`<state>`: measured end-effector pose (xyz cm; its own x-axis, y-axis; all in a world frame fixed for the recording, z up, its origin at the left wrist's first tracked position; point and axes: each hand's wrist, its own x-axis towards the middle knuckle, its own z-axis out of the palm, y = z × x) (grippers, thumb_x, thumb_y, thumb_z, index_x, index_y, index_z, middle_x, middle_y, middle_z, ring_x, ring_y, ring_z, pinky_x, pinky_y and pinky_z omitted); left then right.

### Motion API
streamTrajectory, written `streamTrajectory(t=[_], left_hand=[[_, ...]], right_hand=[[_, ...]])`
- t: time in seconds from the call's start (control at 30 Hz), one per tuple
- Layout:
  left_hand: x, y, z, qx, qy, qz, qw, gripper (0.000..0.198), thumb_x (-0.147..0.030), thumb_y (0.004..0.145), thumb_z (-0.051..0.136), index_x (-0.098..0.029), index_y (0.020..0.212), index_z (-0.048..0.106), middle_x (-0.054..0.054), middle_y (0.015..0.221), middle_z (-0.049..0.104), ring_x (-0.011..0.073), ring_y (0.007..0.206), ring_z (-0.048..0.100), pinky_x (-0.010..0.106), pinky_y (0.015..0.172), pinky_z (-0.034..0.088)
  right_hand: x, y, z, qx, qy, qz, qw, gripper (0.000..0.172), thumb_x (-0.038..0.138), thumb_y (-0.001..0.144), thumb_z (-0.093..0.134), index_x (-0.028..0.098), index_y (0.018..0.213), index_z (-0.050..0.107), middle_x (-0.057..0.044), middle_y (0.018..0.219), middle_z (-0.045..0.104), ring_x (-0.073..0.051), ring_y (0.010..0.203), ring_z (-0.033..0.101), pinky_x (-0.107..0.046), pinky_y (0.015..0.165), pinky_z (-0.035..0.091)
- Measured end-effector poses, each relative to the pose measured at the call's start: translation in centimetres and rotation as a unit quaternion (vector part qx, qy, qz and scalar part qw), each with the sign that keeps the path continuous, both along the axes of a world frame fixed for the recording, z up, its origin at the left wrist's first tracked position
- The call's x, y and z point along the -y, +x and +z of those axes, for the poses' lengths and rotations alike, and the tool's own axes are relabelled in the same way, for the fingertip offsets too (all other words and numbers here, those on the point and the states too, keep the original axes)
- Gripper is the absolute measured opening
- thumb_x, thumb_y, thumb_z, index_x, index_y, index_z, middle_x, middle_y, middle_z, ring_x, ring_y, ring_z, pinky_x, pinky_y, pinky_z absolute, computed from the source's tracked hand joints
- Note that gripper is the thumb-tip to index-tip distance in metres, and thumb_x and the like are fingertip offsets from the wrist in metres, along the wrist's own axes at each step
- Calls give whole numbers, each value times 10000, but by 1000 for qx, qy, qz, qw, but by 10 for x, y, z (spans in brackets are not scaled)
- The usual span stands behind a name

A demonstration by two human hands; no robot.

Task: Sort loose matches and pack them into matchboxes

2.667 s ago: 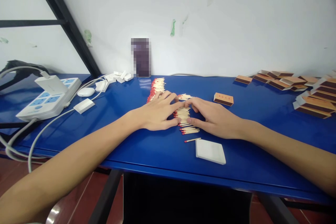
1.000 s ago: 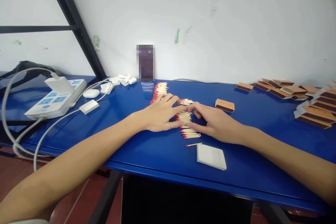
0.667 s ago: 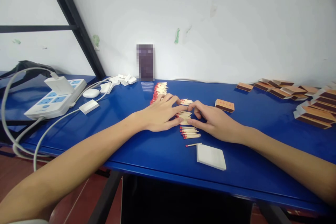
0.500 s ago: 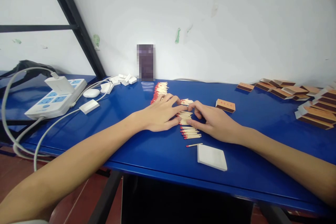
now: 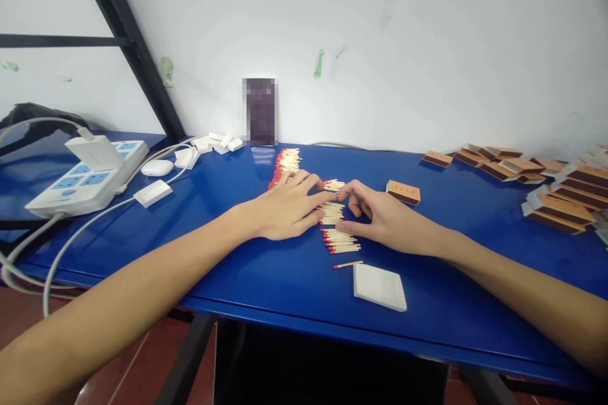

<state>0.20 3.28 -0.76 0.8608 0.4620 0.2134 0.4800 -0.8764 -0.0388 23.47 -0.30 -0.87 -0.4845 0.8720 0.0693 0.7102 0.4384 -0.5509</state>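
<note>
A row of red-headed matches (image 5: 341, 242) lies on the blue table, running away from me between my hands. My left hand (image 5: 287, 207) rests palm down with fingers spread, its index finger and thumb at the match heads. From the other side, my right hand (image 5: 387, 218) reaches to the plain ends, thumb and bent index finger apart. A denser heap of matches (image 5: 288, 160) lies beyond my left hand, partly covered by it. One single match (image 5: 348, 264) lies nearer me, touching or almost touching a flat white tray-like piece (image 5: 380, 288).
Right of the matches is an orange matchbox (image 5: 403, 192). More matchbox sleeves (image 5: 560, 209) are piled at far right. White box pieces (image 5: 216, 142) and a white power strip (image 5: 90, 180) with cables sit at left. A pixelated dark panel (image 5: 260, 112) leans on the wall.
The view has shifted slightly, so most things appear a little farther left. My right index finger and thumb have drawn slightly away from my left fingers; the matches look nearly the same.
</note>
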Motion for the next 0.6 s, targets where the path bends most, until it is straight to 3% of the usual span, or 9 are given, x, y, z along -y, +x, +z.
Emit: streamTrajectory(t=[0.4,0.6], left_hand=[[2,0,4,-15,-14,13,1000,395,-342,1004,321,-230,1342,491,115,1228,487,281,1120,412,498,976,349],[2,0,5,-6,-10,14,1000,380,-337,1008,317,-227,1317,508,106,1229,487,272,1126,413,493,994,343]], right_hand=[[-3,-6,-5,17,54,-13,998,311,513,905,519,227,1002,448,57,664,457,-128,563,441,-277,521,302],[-3,-6,-2,16,26,-21,999,327,508,881,543,224,1013,449,48,698,463,-127,589,437,-279,539,316]])
